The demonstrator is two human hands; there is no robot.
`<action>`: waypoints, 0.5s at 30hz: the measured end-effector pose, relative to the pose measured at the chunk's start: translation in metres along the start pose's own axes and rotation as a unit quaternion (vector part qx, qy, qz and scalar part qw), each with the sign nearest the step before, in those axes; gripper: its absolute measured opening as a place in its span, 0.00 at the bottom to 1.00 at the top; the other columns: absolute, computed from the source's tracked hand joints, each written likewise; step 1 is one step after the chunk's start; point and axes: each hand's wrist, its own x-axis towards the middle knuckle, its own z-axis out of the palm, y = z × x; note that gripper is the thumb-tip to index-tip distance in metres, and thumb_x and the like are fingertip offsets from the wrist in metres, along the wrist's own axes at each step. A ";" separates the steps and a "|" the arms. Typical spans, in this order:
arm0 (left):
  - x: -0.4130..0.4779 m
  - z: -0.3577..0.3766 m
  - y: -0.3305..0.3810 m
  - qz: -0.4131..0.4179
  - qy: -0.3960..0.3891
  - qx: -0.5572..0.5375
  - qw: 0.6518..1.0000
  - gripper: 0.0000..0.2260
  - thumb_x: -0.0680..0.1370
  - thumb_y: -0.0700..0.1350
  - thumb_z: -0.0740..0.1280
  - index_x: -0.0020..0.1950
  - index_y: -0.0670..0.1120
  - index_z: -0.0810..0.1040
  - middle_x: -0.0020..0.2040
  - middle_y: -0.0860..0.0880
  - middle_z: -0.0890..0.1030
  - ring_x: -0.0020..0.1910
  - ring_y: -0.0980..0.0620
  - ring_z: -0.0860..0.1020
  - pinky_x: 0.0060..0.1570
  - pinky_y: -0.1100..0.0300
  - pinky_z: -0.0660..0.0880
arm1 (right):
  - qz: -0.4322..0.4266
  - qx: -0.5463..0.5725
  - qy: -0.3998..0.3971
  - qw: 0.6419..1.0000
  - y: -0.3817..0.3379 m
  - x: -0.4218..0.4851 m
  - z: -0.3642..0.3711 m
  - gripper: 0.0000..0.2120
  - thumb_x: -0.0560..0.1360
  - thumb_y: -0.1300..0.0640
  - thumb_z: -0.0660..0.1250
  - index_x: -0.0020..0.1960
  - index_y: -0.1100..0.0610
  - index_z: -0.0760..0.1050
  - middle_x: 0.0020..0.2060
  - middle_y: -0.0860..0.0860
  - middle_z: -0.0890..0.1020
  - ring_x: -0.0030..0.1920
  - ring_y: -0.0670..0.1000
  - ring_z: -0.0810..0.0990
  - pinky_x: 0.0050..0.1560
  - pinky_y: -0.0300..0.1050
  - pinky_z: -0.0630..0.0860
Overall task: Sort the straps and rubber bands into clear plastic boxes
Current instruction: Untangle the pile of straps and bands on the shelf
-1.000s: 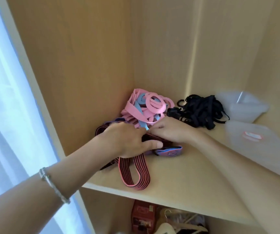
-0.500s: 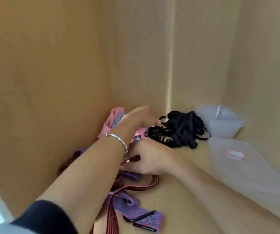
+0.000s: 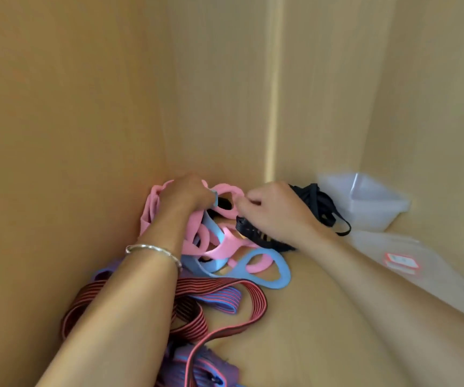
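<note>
1. The left hand lies curled over the top of the bands, a pink and blue tangle in the shelf's back left corner. It grips some pink loops, probably to pin the heap down while the rest is pulled free.
2. The right hand is closed too, its fingertips meeting the left hand's at a pink loop. A length of the black straps runs out from under its palm, so it seems to be drawing black webbing out of the bands.
3. Most of the black straps sit just behind the right hand, touching it.
4. The striped straps trail loose on the shelf under the left forearm, untouched.
5. The box stands open in the back right corner, near the right hand. It looks empty, so sorting has barely begun.
6. Its lid lies flat in front of it.
</note>
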 end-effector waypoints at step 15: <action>0.017 -0.001 -0.020 -0.079 0.237 -0.413 0.876 0.21 0.72 0.36 0.62 0.64 0.46 0.75 0.59 0.46 0.79 0.57 0.43 0.77 0.60 0.52 0.74 | 0.101 -0.015 -0.136 0.985 0.024 0.085 0.075 0.09 0.76 0.63 0.60 0.48 0.59 0.80 0.49 0.56 0.82 0.44 0.54 0.76 0.42 0.43 0.71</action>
